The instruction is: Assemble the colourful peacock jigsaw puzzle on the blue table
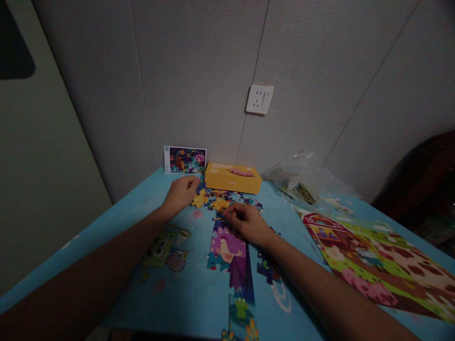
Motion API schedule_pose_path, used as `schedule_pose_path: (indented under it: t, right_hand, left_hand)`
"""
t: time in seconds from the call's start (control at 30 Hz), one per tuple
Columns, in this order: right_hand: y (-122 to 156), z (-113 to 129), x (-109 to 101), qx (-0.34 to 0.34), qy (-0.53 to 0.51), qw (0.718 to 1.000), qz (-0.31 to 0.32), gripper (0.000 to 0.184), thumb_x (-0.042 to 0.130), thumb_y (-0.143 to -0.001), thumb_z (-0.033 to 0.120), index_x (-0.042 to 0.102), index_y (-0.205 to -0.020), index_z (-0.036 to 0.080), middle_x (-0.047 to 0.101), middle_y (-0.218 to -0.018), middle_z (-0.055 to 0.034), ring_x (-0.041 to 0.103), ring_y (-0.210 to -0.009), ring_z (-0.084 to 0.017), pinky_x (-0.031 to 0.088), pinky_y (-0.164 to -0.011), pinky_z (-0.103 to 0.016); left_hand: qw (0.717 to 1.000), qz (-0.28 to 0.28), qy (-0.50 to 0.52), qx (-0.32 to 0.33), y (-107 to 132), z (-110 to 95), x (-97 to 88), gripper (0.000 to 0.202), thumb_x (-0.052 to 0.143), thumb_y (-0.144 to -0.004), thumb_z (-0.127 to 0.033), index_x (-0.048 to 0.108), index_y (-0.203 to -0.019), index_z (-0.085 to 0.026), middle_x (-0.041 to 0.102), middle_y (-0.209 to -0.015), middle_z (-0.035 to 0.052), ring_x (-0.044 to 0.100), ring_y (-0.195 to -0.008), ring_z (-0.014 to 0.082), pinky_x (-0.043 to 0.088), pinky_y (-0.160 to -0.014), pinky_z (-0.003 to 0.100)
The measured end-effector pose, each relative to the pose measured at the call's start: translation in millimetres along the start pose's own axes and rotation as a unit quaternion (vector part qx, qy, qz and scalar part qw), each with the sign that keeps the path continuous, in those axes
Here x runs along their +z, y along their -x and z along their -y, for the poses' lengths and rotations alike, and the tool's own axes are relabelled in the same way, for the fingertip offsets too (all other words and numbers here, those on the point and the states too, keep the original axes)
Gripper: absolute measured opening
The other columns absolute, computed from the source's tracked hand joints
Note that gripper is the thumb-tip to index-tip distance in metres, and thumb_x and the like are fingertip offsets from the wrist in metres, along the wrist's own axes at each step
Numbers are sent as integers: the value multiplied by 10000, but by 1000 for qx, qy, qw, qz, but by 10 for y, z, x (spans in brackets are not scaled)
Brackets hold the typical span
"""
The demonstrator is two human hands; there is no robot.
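My left hand [182, 193] rests on the blue table [142, 208], fingers curled over loose puzzle pieces [208, 199] near the far edge; what they hold is hidden. My right hand [247, 221] lies knuckles up with fingers bent and pressed on the top of a joined strip of puzzle [231, 255], purple with a bird. A reference picture card [185, 160] leans on the wall behind my left hand. A yellow puzzle box [232, 178] lies just beyond both hands.
A crumpled clear plastic bag [302, 177] lies at the back right. A finished farm puzzle [377, 260] covers the table's right side. A wall socket [259, 99] sits above the box. Dark furniture [423, 180] stands to the right.
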State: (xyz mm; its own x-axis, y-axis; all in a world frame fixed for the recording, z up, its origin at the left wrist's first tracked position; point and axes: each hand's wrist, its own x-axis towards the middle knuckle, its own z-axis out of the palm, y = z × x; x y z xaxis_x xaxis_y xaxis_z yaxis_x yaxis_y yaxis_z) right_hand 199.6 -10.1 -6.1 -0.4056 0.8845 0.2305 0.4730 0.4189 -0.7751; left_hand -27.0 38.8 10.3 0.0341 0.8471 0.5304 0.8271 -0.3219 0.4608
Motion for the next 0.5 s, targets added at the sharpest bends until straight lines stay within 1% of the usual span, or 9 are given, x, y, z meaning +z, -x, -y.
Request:
schedule_pose_path:
  t: [0.07,0.1,0.17,0.23,0.27,0.33,0.4,0.43,0.5]
  right_hand:
    - [0,5,-3,6,0,1000,6,214,537,-826,307,668,-863,141,514,-549,22,415,-470,-86,290,-453,-201]
    - [0,7,-4,9,2,1000,9,215,538,-827,308,668,-860,140,512,-545,23,415,-466,-86,290,-451,-202]
    - [-3,5,-3,15,9,1000,13,220,539,-829,315,670,-849,140,506,-537,25,409,-461,-85,287,-449,-205]
    - [-8,-8,2,13,10,1000,17,214,541,-829,314,669,-845,143,508,-537,26,411,-462,-85,285,-449,-205]
    - [-11,-18,6,10,7,1000,19,205,543,-827,309,667,-844,146,515,-541,26,416,-464,-86,286,-450,-205]
    - [-18,-39,14,1,-3,1000,25,180,550,-820,292,660,-838,151,533,-548,25,432,-469,-88,294,-456,-207]
    - [-24,-57,20,-5,-8,999,31,162,555,-814,279,655,-829,153,543,-548,24,442,-473,-90,305,-463,-209]
    - [-26,-63,22,-6,-8,999,34,159,555,-813,275,654,-826,152,541,-543,25,443,-472,-91,307,-464,-210]
    - [-30,-72,23,-6,-7,999,41,155,556,-809,267,655,-830,149,534,-542,26,446,-475,-91,311,-464,-211]
  left_hand:
    - [1000,2,-21,-3,-7,26,4,413,334,-903,-367,591,-645,-173,558,-601,19,513,-593,166,346,-583,259]
    - [999,-7,-41,1,-9,37,5,379,349,-899,-345,633,-721,-168,594,-666,40,544,-656,187,380,-633,274]
    - [996,-36,-86,11,-6,47,7,308,412,-871,-303,662,-966,-151,638,-861,93,572,-841,240,418,-779,329]
    - [994,-41,-93,33,12,32,22,366,474,-847,-297,604,-1154,-147,622,-1031,123,546,-999,269,402,-907,377]
    - [995,-20,-75,55,28,16,38,394,489,-849,-312,580,-1197,-152,610,-1090,123,532,-1049,266,392,-945,382]
    - [988,70,-24,132,72,-23,92,401,488,-871,-353,565,-1226,-184,589,-1179,100,510,-1118,241,381,-985,365]
    - [960,184,-6,212,116,-52,166,412,480,-888,-381,539,-1269,-237,551,-1266,77,479,-1179,232,359,-1010,369]
    - [951,213,-12,223,133,-56,202,406,489,-884,-399,547,-1260,-256,522,-1309,70,453,-1214,245,340,-1024,390]
    - [947,232,-26,219,146,-44,258,406,494,-882,-433,555,-1249,-271,496,-1339,66,431,-1237,254,324,-1032,402]
